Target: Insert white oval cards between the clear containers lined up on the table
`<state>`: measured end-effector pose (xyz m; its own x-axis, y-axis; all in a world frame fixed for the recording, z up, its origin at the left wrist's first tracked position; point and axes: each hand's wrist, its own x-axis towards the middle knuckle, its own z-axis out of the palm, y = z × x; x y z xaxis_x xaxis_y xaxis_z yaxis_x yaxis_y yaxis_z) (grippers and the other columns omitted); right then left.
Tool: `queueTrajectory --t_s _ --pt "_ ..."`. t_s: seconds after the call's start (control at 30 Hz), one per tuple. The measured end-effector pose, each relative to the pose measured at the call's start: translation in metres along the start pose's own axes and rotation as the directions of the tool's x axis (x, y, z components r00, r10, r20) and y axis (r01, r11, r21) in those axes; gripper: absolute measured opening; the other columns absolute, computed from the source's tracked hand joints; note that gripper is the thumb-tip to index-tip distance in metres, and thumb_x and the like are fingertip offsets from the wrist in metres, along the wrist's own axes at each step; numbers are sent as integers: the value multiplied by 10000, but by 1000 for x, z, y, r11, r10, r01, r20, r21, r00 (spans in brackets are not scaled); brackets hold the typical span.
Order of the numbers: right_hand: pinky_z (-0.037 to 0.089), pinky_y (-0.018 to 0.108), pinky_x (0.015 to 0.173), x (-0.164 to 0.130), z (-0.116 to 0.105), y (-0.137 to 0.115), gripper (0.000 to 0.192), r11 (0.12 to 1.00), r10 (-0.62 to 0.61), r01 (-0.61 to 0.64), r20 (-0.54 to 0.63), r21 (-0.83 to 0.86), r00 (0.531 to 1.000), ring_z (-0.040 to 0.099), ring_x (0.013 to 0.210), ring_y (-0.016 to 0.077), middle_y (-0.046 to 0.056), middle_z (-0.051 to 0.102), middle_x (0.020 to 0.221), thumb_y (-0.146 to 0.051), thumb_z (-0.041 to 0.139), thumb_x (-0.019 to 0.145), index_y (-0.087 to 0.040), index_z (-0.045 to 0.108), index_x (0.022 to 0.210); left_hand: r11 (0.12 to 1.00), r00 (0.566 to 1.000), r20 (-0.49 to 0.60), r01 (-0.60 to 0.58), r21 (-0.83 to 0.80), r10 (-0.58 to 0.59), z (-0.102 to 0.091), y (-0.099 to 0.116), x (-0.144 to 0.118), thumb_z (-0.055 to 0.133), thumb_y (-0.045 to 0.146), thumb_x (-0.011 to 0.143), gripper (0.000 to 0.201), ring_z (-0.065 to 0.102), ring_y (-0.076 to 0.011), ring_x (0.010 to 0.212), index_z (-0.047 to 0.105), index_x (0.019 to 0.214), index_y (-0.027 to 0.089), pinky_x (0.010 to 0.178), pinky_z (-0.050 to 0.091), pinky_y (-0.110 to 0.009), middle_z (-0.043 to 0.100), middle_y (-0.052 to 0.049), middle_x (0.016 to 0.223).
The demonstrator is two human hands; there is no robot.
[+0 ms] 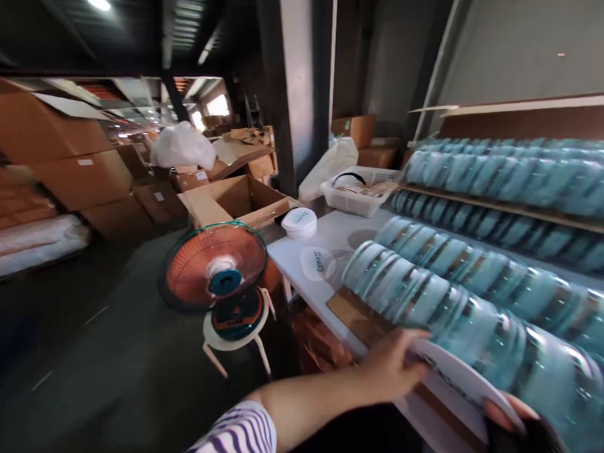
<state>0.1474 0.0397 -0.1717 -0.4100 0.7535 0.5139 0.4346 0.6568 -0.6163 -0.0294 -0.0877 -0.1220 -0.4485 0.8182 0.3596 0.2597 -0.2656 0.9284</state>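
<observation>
My left hand [401, 364] is closed on the left edge of a white round card [455, 380] with dark printed lettering. My right hand [511, 410], in a dark sleeve, grips the card's right end, and its fingers are partly hidden. Held between both hands, the card tilts over the near edge of the white table [304, 283]. Just beyond it stand rows of pale blue-green, clear round pieces [424, 288] that look like glass lids on edge. A stack of white round cards [301, 223] sits at the table's far left corner. A single printed round piece [318, 264] lies closer.
A fan [224, 280] on a white stool [231, 343] stands left of the table. Behind it is an open cardboard box [238, 197]. A white plastic basket [358, 192] is at the table's back, and more round pieces fill a raised shelf [513, 204].
</observation>
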Motion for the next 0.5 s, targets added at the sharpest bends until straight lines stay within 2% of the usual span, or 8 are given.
queueTrajectory --t_s 0.03,0.1,0.17,0.23,0.3,0.4,0.47,0.5 --pt "478 430 526 -6 -11 -10 239 998 33 -35 -53 -54 998 683 624 295 151 690 731 -583 454 858 -385 576 914 1000 1000 -2 23 2 -23 -1 -5 -1 686 279 794 473 636 -316 1181 657 1241 432 1068 493 -508 684 -82 1199" --pt "467 378 511 -14 -35 -39 251 991 34 -29 40 -130 999 681 615 283 112 688 697 -544 472 838 -323 577 894 997 997 10 71 -9 -70 1 -12 -4 713 259 767 400 643 -293 1146 687 1154 354 1056 488 -512 691 -88 1155" --pt "455 341 529 -16 -52 -66 284 982 112 -100 70 -162 991 655 587 251 81 675 669 -526 461 834 -269 579 842 986 991 38 134 -103 -130 6 -18 -8 727 324 776 478 624 -262 1165 621 1241 311 1076 464 -488 667 -77 1199" --pt "461 303 557 -17 -57 -83 289 960 276 -277 -37 -34 960 625 602 206 54 668 689 -524 482 837 -245 560 832 911 967 75 254 -325 -242 13 -22 -14 735 425 783 590 652 -244 1094 557 1325 274 998 516 -439 677 -82 1178" --pt "465 280 555 -22 -55 -90 304 899 425 -399 -134 183 895 583 601 175 31 644 693 -543 507 814 -239 521 816 824 927 159 375 -425 -340 20 -21 -23 731 525 776 532 686 -240 982 641 1212 235 899 558 -393 715 -88 1077" --pt "486 283 596 -37 -53 -93 325 823 512 -429 -159 372 844 554 646 163 25 617 725 -556 517 793 -233 506 819 845 893 159 450 -289 -421 20 -14 -41 750 591 720 387 698 -232 801 741 857 229 749 587 -349 742 -62 853" --pt "492 293 664 -47 -60 -95 319 829 479 -418 -84 372 874 555 692 160 28 622 760 -537 558 788 -223 542 843 872 886 135 461 -165 -444 10 -11 -51 783 574 669 315 687 -224 709 738 750 273 638 596 -328 729 -21 742" --pt "482 290 675 -51 -65 -96 320 829 459 -416 -29 375 888 549 696 154 22 618 765 -533 577 794 -219 555 848 861 857 213 498 -105 -470 3 -11 -54 797 546 658 268 693 -234 695 739 757 304 602 603 -338 726 -1 715"
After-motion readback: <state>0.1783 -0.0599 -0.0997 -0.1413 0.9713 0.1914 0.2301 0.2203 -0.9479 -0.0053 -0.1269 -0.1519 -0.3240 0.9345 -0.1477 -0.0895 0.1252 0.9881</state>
